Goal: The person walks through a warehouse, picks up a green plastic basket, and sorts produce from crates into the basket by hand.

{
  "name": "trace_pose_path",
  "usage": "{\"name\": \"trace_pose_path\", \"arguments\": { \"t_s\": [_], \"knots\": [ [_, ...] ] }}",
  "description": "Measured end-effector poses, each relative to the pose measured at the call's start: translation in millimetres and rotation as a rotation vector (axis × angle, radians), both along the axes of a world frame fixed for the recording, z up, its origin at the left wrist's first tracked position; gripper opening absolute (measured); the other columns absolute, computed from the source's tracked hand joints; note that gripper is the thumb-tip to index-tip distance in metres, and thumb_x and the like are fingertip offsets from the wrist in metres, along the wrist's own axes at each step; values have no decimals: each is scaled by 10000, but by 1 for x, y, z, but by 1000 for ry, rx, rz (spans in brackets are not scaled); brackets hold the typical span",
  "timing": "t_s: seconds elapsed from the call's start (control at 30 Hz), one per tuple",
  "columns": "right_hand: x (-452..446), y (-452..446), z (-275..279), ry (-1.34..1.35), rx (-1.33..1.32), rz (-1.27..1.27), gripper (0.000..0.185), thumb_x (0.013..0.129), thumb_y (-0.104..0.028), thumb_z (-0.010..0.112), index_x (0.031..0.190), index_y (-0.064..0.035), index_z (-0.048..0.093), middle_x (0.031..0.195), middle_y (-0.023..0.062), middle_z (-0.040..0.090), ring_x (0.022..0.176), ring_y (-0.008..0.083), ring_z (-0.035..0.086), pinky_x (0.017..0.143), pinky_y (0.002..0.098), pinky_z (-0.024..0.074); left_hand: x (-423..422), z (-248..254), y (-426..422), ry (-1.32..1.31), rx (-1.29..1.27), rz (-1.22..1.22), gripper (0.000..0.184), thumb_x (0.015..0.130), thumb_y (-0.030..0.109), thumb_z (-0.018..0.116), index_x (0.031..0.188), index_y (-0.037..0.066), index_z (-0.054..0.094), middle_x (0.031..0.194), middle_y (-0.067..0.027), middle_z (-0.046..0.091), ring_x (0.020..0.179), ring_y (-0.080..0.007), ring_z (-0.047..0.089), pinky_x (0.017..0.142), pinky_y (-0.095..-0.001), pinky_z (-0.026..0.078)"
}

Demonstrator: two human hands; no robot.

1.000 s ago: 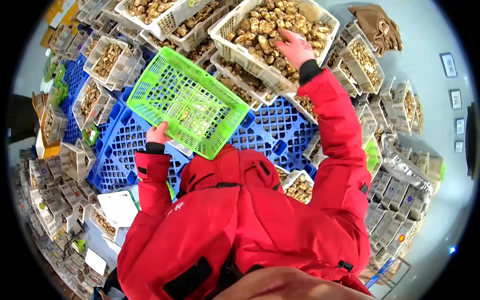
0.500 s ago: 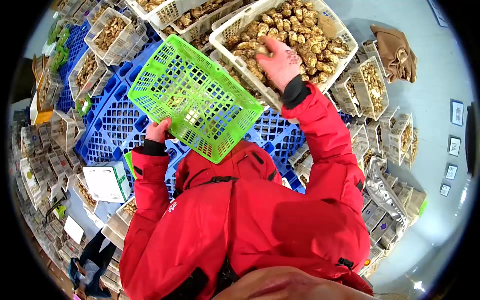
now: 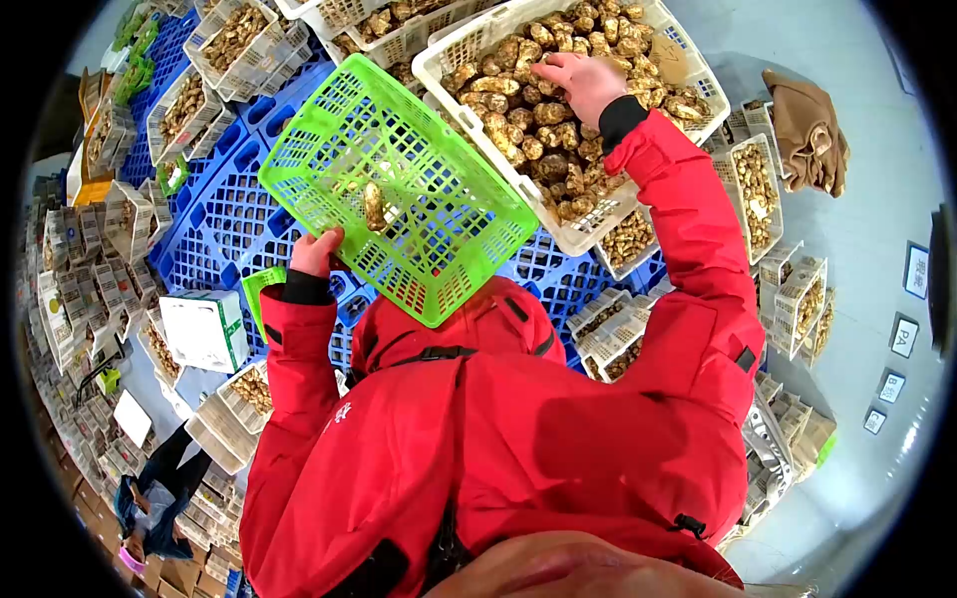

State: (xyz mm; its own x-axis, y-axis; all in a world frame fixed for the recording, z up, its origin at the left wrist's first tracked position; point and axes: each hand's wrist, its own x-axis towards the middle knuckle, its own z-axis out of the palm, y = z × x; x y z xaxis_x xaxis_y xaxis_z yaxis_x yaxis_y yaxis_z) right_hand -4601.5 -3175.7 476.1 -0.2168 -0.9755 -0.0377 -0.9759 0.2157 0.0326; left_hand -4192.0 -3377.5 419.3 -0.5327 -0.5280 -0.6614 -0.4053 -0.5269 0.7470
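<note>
My left hand [image 3: 316,253] is closed on the near left rim of a green plastic basket [image 3: 449,189], which tilts in front of my chest. One brown, elongated mushroom [image 3: 374,207] lies inside that basket. Over a white plastic crate [image 3: 583,237] of similar mushrooms [image 3: 543,130] is my right hand [image 3: 588,85]. Its fingers stretch to the left among the mushrooms, fingertips partly hidden, and no mushroom is visibly lifted. The crate overlaps the basket's right edge in view.
Blue plastic pallets [image 3: 234,224] lie below. More white crates of mushrooms [image 3: 234,40] stand around on both sides. A white box [image 3: 204,329] is at the left, a brown cloth [image 3: 809,135] at the right. Another person [image 3: 164,498] is at the lower left.
A mushroom now lies in the green basket. My right hand has moved up and right within the crate, and the crate appears slightly lower. My left hand keeps its hold.
</note>
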Motion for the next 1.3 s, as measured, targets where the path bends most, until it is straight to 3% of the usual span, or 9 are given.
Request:
{"name": "trace_pose_path", "arguments": {
  "t_s": [0.17, 0.23, 0.3, 0.57, 0.63, 0.8, 1.03, 1.13, 1.3],
  "knots": [
    [23, 3, 30, -269, -294, -191, 328, 707, -133, 566, 1033, -102, 540, 948, 113, 568, 874, 275, 538, 758, 334, 432, 2, 1, -5, -20, 18, -84, 281, 754, 159, 514, 964, -27, 535, 816, -111, 605, 642, -209, 608, 518, -307, 508],
    [69, -10, 52, -768, -145, -254, 374, 693, -222, 568, 1031, -65, 532, 849, 160, 584, 793, 287, 561, 719, 343, 442, 0, 3, -3, 9, 45, -46, 274, 759, 163, 510, 960, -22, 534, 796, -112, 606, 614, -204, 607, 491, -302, 503],
    [103, -17, 35, -768, -108, -44, 477, 684, -331, 586, 1082, -81, 505, 965, 157, 561, 884, 290, 534, 780, 341, 421, -3, 6, 1, 20, 30, 1, 271, 762, 166, 510, 956, -22, 535, 787, -114, 606, 601, -203, 606, 482, -298, 501],
    [7, -27, -11, 4, -68, -149, 487, 775, -349, 520, 1190, -122, 407, 1085, 106, 497, 1020, 265, 466, 844, 345, 394, 1, 3, -6, -31, 59, -50, 293, 766, 163, 515, 987, -29, 512, 820, -133, 603, 647, -241, 615, 516, -345, 524],
    [-8, -25, -8, -135, -11, -171, 418, 805, -337, 479, 1172, -141, 438, 1085, 101, 512, 1002, 276, 483, 838, 340, 401, 3, -1, -7, -2, 96, -25, 297, 769, 162, 515, 991, -35, 508, 830, -138, 601, 650, -247, 615, 515, -352, 525],
    [-33, -18, -18, -984, -808, -539, 284, 812, -200, 538, 1052, -49, 556, 957, 54, 597, 846, 139, 543, 714, 245, 429, 9, -13, -10, 22, 141, 26, 300, 783, 161, 495, 1003, -43, 499, 858, -154, 595, 673, -260, 615, 537, -358, 533],
    [92, -51, 23, -1443, -260, -313, 382, 790, -176, 556, 1148, -64, 485, 1065, 78, 547, 925, 143, 524, 783, 258, 420, -1, 8, -6, 28, 136, 6, 300, 776, 146, 488, 1018, -32, 498, 866, -149, 594, 673, -251, 615, 534, -350, 531],
    [47, -58, 17, -276, -413, 1, 338, 768, -182, 518, 1102, -134, 506, 978, 100, 562, 882, 258, 543, 774, 331, 433, 2, -6, -8, 24, 118, 6, 300, 770, 140, 495, 1018, -29, 498, 865, -147, 594, 672, -249, 616, 525, -341, 529],
    [-16, -41, -18, 23, 104, 34, 333, 743, -166, 559, 1073, -162, 515, 1076, 58, 497, 966, 247, 496, 788, 352, 426, 6, -3, -8, 44, 112, 26, 282, 759, 150, 522, 963, -45, 511, 811, -144, 600, 625, -238, 613, 509, -329, 524]
  ]
}}
